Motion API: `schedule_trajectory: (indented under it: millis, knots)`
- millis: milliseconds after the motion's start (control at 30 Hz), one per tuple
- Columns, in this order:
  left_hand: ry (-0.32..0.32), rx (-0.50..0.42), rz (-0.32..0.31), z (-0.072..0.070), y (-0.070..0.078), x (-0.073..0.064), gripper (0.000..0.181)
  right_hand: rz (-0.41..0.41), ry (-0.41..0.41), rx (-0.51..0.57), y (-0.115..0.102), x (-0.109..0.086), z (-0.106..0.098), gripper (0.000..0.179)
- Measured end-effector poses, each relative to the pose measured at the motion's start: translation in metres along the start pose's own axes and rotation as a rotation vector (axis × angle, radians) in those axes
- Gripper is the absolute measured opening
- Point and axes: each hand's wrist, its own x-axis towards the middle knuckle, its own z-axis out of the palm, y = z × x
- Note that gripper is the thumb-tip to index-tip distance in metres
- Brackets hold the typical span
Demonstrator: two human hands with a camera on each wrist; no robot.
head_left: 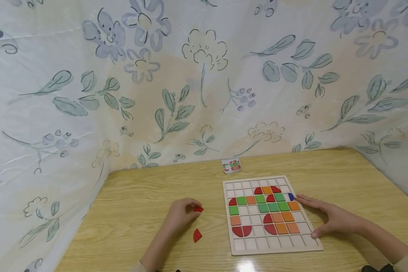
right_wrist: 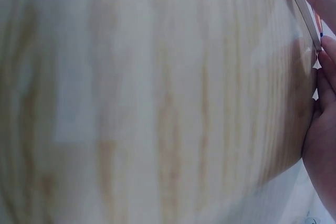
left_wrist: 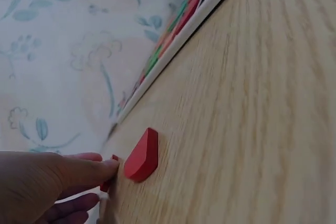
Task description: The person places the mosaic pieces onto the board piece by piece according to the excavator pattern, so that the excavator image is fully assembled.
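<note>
My left hand (head_left: 183, 214) pinches a red quarter-circle piece (head_left: 198, 209) between thumb and fingertips, low over the table left of the board. Closer to me lies a second red quarter-circle piece (head_left: 197, 235), which the left wrist view shows as a thick red wedge (left_wrist: 143, 156) flat on the wood. The pale grid board (head_left: 260, 246) carries red, orange and green pieces and one blue piece (head_left: 291, 197) near its right side. Along the board's right edge rests my right hand (head_left: 340, 219), fingers extended, thumb at the near corner and fingertips beside the blue piece.
A small pattern card (head_left: 231, 165) with a coloured design lies behind the board, at the back of the wooden table (head_left: 139, 196). Floral cloth (head_left: 204, 87) hangs along the back and both sides of the table.
</note>
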Motion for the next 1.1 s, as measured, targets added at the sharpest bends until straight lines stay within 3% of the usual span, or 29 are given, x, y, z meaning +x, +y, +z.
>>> schedule_trajectory:
  millis: [133, 267, 367, 467, 533, 600, 767, 967, 1100]
  knots:
    - [0.064, 0.1, -0.054, 0.007, 0.007, 0.011, 0.025, 0.006, 0.009, -0.026, -0.001, 0.0, 0.0, 0.089]
    - [0.082, 0.061, -0.12, 0.007, 0.007, 0.014, 0.039, 0.016, 0.017, -0.068, -0.002, 0.001, 0.0, 0.089]
    - [0.013, -0.046, -0.089, 0.002, 0.003, 0.012, 0.039, 0.011, 0.009, -0.046, -0.001, 0.002, -0.001, 0.089]
    - [-0.074, -0.098, 0.001, -0.002, 0.0, 0.01, 0.034, -0.006, -0.001, -0.005, -0.001, 0.002, -0.002, 0.089]
    - [-0.097, -0.121, 0.027, -0.002, -0.001, 0.009, 0.032, -0.006, 0.0, 0.001, 0.0, 0.001, -0.002, 0.09]
    - [-0.072, -0.093, 0.03, 0.001, -0.001, 0.009, 0.028, 0.002, 0.009, -0.026, 0.001, 0.001, -0.002, 0.09]
    - [0.041, 0.017, -0.036, 0.009, 0.003, 0.007, 0.032, 0.01, 0.025, -0.073, 0.001, 0.0, 0.0, 0.09]
    - [-0.017, -0.1, -0.091, 0.006, -0.002, 0.0, 0.033, 0.004, 0.022, -0.071, 0.001, -0.001, 0.001, 0.089]
    - [-0.032, -0.133, -0.058, 0.004, -0.009, -0.002, 0.031, 0.001, 0.026, -0.066, 0.003, 0.0, 0.002, 0.089]
